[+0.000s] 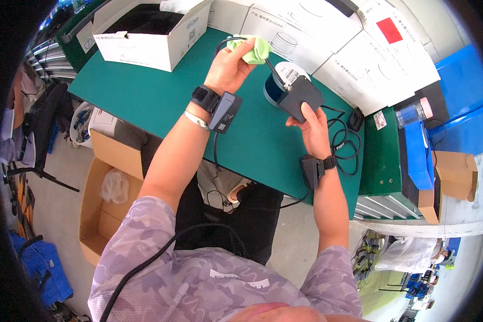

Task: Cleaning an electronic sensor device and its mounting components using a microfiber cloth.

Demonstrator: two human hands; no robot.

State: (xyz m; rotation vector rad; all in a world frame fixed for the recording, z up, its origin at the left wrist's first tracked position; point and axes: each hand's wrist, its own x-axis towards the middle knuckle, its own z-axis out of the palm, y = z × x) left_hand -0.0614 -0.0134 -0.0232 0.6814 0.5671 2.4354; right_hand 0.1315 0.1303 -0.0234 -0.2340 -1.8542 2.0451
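My left hand (231, 68) is closed on a light green cloth (256, 50), with the fingers pinching it around a black cable (270, 65). That cable runs from the cloth to a connector on a flat black box (301, 99). My right hand (312, 129) grips the near edge of this box, thumb on top, and holds it above the green table. Partly hidden behind the box is a round sensor unit (273, 89) with a dark side and a white labelled top. More black cable (338, 145) lies in loops right of my right hand.
White cartons (375, 59) line the table's back edge. An open white box (145, 51) with black foam stands at the far left of the green table (161, 94). A black adapter (355, 119) lies at the right edge. An open cardboard box (104, 209) sits on the floor, lower left.
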